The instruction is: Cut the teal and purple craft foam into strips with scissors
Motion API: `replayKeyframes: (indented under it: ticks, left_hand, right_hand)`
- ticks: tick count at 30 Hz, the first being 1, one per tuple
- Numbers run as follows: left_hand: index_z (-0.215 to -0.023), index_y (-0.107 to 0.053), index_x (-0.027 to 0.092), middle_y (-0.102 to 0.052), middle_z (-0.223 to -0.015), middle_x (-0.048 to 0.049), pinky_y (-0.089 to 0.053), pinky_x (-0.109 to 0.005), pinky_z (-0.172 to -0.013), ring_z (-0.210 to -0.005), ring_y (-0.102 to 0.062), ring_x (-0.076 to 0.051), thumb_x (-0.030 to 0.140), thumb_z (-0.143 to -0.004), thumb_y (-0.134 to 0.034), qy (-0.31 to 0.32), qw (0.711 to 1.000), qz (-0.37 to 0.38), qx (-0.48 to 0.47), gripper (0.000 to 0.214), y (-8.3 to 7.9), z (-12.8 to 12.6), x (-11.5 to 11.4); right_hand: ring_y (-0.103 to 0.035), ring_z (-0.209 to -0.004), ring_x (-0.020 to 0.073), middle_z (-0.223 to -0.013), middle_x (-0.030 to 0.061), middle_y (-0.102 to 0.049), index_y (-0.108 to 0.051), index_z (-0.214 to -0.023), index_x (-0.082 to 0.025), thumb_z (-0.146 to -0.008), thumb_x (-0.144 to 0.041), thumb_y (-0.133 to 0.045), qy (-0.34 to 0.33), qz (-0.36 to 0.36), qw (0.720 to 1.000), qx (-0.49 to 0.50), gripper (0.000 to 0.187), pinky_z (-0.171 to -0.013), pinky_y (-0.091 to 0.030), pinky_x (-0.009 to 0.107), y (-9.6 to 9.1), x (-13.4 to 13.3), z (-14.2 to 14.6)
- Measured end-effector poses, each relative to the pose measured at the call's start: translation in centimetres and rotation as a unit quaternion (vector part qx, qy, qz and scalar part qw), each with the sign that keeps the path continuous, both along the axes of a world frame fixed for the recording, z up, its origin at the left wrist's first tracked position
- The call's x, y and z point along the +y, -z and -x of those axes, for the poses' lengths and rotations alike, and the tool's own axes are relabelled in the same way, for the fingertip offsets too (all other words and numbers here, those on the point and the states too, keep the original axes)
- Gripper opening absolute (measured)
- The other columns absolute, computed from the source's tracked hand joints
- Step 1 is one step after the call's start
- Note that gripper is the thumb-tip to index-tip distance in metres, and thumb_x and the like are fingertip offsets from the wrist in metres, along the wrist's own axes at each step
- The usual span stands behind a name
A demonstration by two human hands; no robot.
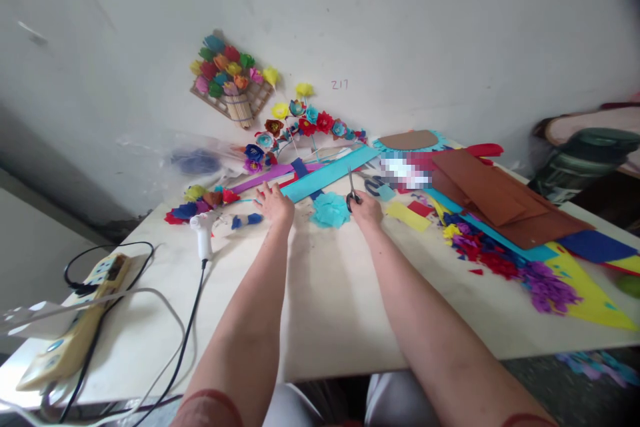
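Note:
My right hand (367, 211) grips a pair of scissors (351, 193) with black handles, their blades pointing away from me. Just left of it lies a turquoise crepe paper flower (331, 210) on the table. My left hand (275, 205) is open with fingers spread, beside the near end of a long turquoise paper strip (333, 173); whether it touches the strip I cannot tell. Under and behind that strip run a purple strip (270, 177) and a dark blue piece (299, 167). Yellow paper (407, 216) lies right of my right hand.
A white glue gun (203, 237) stands at left, its black cord trailing past a power strip (75, 320). Brown sheets (500, 193) and purple scraps (547, 287) cover the right side. Finished paper flowers (325, 123) line the wall. A dark green bottle (575, 163) stands at far right.

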State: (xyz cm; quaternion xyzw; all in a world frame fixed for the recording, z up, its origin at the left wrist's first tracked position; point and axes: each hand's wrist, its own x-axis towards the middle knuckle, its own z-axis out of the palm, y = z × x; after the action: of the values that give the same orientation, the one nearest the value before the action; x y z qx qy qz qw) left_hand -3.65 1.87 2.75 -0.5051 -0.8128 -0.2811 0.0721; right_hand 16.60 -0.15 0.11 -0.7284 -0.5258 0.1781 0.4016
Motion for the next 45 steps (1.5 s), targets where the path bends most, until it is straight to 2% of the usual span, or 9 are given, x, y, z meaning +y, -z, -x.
replayKeyframes:
  ticks: [3, 5, 10, 16, 20, 24, 28, 32, 45]
  left_hand:
    - [-0.119, -0.054, 0.019, -0.055, -0.128, -0.0114, -0.034, -0.036, -0.100, -0.124, -0.043, -0.025, 0.020, -0.079, -0.051, 0.062, 0.996, -0.022, -0.053, 0.039, 0.2, -1.2, -0.4]
    - [-0.114, -0.058, 0.018, -0.064, -0.112, -0.0108, -0.039, -0.032, -0.094, -0.113, -0.054, -0.022, 0.020, -0.082, -0.048, 0.121, 0.988, -0.002, -0.101, 0.034, 0.2, -2.3, -0.9]
    - [-0.102, -0.063, 0.020, -0.068, -0.105, -0.0073, -0.043, -0.028, -0.086, -0.100, -0.062, -0.020, 0.022, -0.079, -0.054, 0.187, 0.961, 0.039, -0.199, 0.026, 1.3, -4.5, -1.9]
    - [-0.101, -0.065, 0.017, -0.070, -0.094, -0.0078, -0.047, -0.028, -0.079, -0.088, -0.065, -0.019, 0.013, -0.074, -0.056, 0.192, 0.944, 0.025, -0.268, 0.029, 3.1, -4.7, -2.7]
    - [-0.100, -0.065, 0.015, -0.070, -0.093, -0.0090, -0.047, -0.028, -0.083, -0.089, -0.064, -0.019, 0.005, -0.068, -0.056, 0.222, 0.939, -0.001, -0.261, 0.035, 3.6, -4.8, -3.3]
    - [-0.095, -0.066, 0.014, -0.070, -0.088, -0.0087, -0.047, -0.030, -0.083, -0.087, -0.064, -0.019, 0.004, -0.069, -0.054, 0.213, 0.929, -0.047, -0.298, 0.031, 4.1, -4.6, -3.4]
    - [-0.086, -0.066, 0.016, -0.070, -0.087, -0.0063, -0.048, -0.029, -0.082, -0.085, -0.065, -0.018, 0.004, -0.067, -0.053, 0.222, 0.899, -0.088, -0.367, 0.026, 4.9, -4.1, -2.8]
    - [-0.084, -0.064, 0.016, -0.071, -0.086, -0.0060, -0.049, -0.028, -0.081, -0.084, -0.066, -0.016, 0.002, -0.066, -0.051, 0.245, 0.865, -0.106, -0.425, 0.026, 5.4, -3.7, -2.3]
    - [-0.089, -0.063, 0.016, -0.071, -0.084, -0.0062, -0.050, -0.030, -0.079, -0.082, -0.066, -0.018, 0.007, -0.069, -0.051, 0.260, 0.884, -0.078, -0.381, 0.025, 5.2, -3.9, -2.4]
  right_hand:
    - [-0.061, -0.096, 0.0235, -0.101, 0.0073, -0.070, -0.064, -0.114, -0.024, -0.077, -0.041, -0.056, 0.019, 0.006, 1.000, -0.002, 0.042, -0.079, -0.045, 0.032, 0.1, 0.3, 0.0]
    - [-0.061, -0.096, 0.0240, -0.101, 0.0073, -0.070, -0.065, -0.111, -0.024, -0.078, -0.041, -0.055, 0.023, 0.014, 1.000, -0.012, 0.039, -0.079, -0.045, 0.033, 0.1, 0.2, 0.0]
    - [-0.061, -0.095, 0.0247, -0.101, 0.0068, -0.070, -0.066, -0.109, -0.026, -0.080, -0.039, -0.052, 0.029, 0.032, 0.998, -0.043, 0.035, -0.078, -0.045, 0.034, -0.5, -0.3, -0.1]
    - [-0.061, -0.092, 0.0250, -0.098, 0.0084, -0.069, -0.067, -0.108, -0.026, -0.081, -0.039, -0.051, 0.048, 0.036, 0.994, -0.087, 0.034, -0.074, -0.044, 0.033, -0.9, -1.0, 0.0]
    - [-0.061, -0.092, 0.0252, -0.098, 0.0082, -0.069, -0.068, -0.105, -0.026, -0.081, -0.038, -0.051, 0.055, 0.015, 0.991, -0.119, 0.033, -0.072, -0.043, 0.032, -0.9, -1.3, -0.2]
    - [-0.061, -0.093, 0.0250, -0.101, 0.0094, -0.068, -0.068, -0.107, -0.025, -0.082, -0.037, -0.050, 0.054, 0.031, 0.988, -0.144, 0.033, -0.074, -0.044, 0.033, -0.8, -1.2, -0.5]
    - [-0.061, -0.095, 0.0252, -0.105, 0.0124, -0.066, -0.066, -0.111, -0.022, -0.083, -0.034, -0.049, 0.049, 0.071, 0.983, -0.163, 0.036, -0.075, -0.044, 0.033, -0.9, -1.0, -0.8]
    - [-0.061, -0.097, 0.0254, -0.105, 0.0137, -0.066, -0.066, -0.111, -0.020, -0.083, -0.032, -0.049, 0.046, 0.075, 0.980, -0.180, 0.036, -0.076, -0.044, 0.033, -1.0, -1.1, -0.9]
    - [-0.057, -0.103, 0.0271, -0.110, 0.0156, -0.061, -0.067, -0.108, -0.016, -0.082, -0.031, -0.049, 0.035, 0.093, 0.970, -0.222, 0.035, -0.079, -0.045, 0.034, -1.0, -1.2, -0.9]
